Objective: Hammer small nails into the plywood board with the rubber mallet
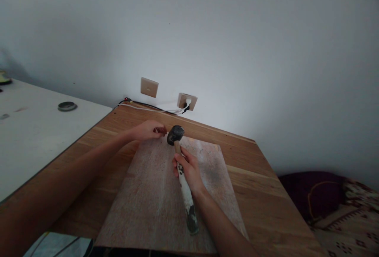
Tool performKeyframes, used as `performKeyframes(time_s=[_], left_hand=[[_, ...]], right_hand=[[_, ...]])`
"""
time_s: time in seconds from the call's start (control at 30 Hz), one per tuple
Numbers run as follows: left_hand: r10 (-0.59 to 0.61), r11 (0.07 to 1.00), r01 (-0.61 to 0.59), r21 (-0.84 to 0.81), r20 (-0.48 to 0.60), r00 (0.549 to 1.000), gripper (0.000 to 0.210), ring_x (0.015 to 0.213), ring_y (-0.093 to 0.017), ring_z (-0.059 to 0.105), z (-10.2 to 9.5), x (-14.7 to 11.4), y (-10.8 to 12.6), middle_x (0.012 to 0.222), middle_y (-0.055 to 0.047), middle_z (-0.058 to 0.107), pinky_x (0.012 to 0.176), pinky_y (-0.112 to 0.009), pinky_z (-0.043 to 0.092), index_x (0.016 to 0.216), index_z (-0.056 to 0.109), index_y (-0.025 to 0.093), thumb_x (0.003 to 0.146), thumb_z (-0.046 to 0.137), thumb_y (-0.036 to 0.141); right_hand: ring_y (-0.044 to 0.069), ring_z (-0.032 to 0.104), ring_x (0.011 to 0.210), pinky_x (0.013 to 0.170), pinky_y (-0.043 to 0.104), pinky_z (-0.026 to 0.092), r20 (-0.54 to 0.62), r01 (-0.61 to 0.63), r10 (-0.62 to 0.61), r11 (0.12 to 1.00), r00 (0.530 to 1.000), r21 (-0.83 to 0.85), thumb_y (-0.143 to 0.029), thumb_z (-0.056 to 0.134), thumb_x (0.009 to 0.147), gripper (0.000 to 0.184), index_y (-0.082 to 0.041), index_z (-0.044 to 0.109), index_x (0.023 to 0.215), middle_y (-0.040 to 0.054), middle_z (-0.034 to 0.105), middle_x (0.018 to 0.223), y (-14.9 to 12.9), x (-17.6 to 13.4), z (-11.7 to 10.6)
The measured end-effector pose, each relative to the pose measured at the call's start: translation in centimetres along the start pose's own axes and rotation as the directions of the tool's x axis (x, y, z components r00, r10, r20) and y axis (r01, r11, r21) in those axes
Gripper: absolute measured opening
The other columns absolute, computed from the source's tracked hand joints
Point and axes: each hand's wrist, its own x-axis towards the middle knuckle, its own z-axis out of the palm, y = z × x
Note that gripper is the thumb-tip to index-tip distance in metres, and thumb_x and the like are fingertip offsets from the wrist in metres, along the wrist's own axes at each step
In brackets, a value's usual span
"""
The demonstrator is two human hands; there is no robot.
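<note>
My right hand (pixel 188 168) is closed around the upper handle of a mallet (pixel 185 190). Its head is black and rounded, and white paint and dark patches cover much of the handle. The mallet's head is over the far part of a worn, pale reddish board (pixel 148 201), with the handle's end toward me. At the board's far left corner is my left hand (pixel 150 130), its fingers curled together just left of the mallet's head. Whatever those fingers may hold is hidden.
Under the board is a wooden tabletop (pixel 251 182). A white table (pixel 38 130) on the left carries a round dark-rimmed object (pixel 67 106). Cables run along the back edge to a wall socket (pixel 187 101), beside a second wall plate (pixel 149 87). Patterned fabric (pixel 346 225) is at lower right.
</note>
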Motion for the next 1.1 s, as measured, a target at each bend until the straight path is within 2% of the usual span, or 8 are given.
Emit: performKeyframes(time_s=[0.1, 0.2, 0.33, 0.47, 0.67, 0.77, 0.87, 1.1], left_hand=[[-0.007, 0.993, 0.001, -0.121, -0.043, 0.999, 0.021, 0.085, -0.019, 0.07, 0.7, 0.0, -0.6, 0.092, -0.005, 0.076, 0.075, -0.025, 0.051, 0.093, 0.071, 0.016, 0.083, 0.064, 0.033], [-0.013, 0.992, 0.006, -0.127, -0.054, 0.998, 0.019, 0.079, -0.018, 0.067, 1.2, -0.1, -0.9, 0.086, -0.004, 0.073, 0.071, -0.025, 0.05, 0.089, 0.071, 0.015, 0.08, 0.067, 0.032], [0.032, 0.991, -0.034, -0.131, -0.019, 0.999, 0.016, 0.078, -0.017, 0.066, 1.3, -0.3, -0.9, 0.085, -0.003, 0.072, 0.071, -0.023, 0.048, 0.089, 0.071, 0.015, 0.079, 0.065, 0.026], [0.083, 0.983, -0.079, -0.165, 0.016, 0.996, 0.017, 0.078, -0.016, 0.065, 1.2, -0.4, -1.0, 0.084, -0.003, 0.072, 0.072, -0.022, 0.048, 0.089, 0.073, 0.015, 0.084, 0.066, 0.03], [0.062, 0.979, -0.049, -0.195, 0.062, 0.996, 0.021, 0.076, -0.016, 0.065, 1.4, -0.5, -1.3, 0.081, -0.002, 0.071, 0.07, -0.023, 0.047, 0.087, 0.073, 0.015, 0.083, 0.071, 0.035], [0.006, 0.985, 0.002, -0.172, 0.046, 0.999, 0.024, 0.08, -0.018, 0.068, 1.5, -0.5, -1.4, 0.087, -0.004, 0.074, 0.072, -0.024, 0.048, 0.095, 0.072, 0.015, 0.081, 0.073, 0.034], [0.006, 0.97, 0.009, -0.241, 0.064, 0.998, 0.035, 0.091, -0.021, 0.072, 1.6, -0.4, -1.4, 0.101, -0.006, 0.078, 0.079, -0.025, 0.051, 0.112, 0.069, 0.016, 0.081, 0.072, 0.031], [0.025, 0.933, 0.017, -0.359, 0.112, 0.993, 0.049, 0.094, -0.023, 0.075, 1.4, -0.5, -1.3, 0.103, -0.006, 0.079, 0.078, -0.025, 0.053, 0.127, 0.064, 0.018, 0.08, 0.074, 0.029]], right_hand=[[0.01, 0.048, 0.039, 0.038, 0.023, 0.03, 0.006, -0.003, 0.003, 1.0, 1.0, -0.006, -0.051, 0.074, 0.078, 0.039, -0.02, 0.064, 0.098, -0.0053, 0.057, 0.061, 0.0, 0.1, -0.1], [0.01, 0.048, 0.038, 0.038, 0.023, 0.03, 0.003, 0.001, -0.001, 1.0, 1.0, 0.004, -0.052, 0.075, 0.077, 0.04, -0.019, 0.064, 0.098, -0.0053, 0.058, 0.061, 0.1, 0.2, -0.2], [0.01, 0.047, 0.039, 0.039, 0.024, 0.031, 0.005, -0.007, 0.007, 1.0, 1.0, 0.021, -0.052, 0.077, 0.077, 0.041, -0.02, 0.065, 0.1, -0.0053, 0.058, 0.061, 0.2, 0.2, -0.2], [0.01, 0.047, 0.039, 0.039, 0.024, 0.03, 0.011, -0.004, 0.004, 1.0, 1.0, 0.015, -0.052, 0.077, 0.077, 0.04, -0.021, 0.064, 0.099, -0.0054, 0.057, 0.061, 0.2, 0.2, -0.2], [0.01, 0.047, 0.038, 0.038, 0.023, 0.029, 0.022, -0.01, 0.01, 1.0, 1.0, 0.012, -0.05, 0.075, 0.077, 0.038, -0.021, 0.063, 0.097, -0.0054, 0.057, 0.061, 0.3, 0.2, -0.1], [0.01, 0.048, 0.04, 0.038, 0.023, 0.03, 0.037, -0.007, 0.005, 0.999, 0.999, 0.034, -0.045, 0.073, 0.078, 0.032, -0.021, 0.063, 0.097, -0.0051, 0.058, 0.062, 0.3, 0.0, 0.2], [0.01, 0.05, 0.044, 0.04, 0.022, 0.033, 0.038, 0.001, -0.004, 0.997, 0.999, 0.073, -0.04, 0.07, 0.08, 0.029, -0.022, 0.062, 0.102, -0.0047, 0.059, 0.067, 0.4, -0.2, 0.8], [0.011, 0.045, 0.045, 0.039, 0.024, 0.031, 0.085, 0.025, -0.027, 1.0, 0.996, 0.014, -0.048, 0.069, 0.081, 0.046, -0.024, 0.062, 0.12, -0.0054, 0.054, 0.067, 0.6, 0.0, 1.6]])
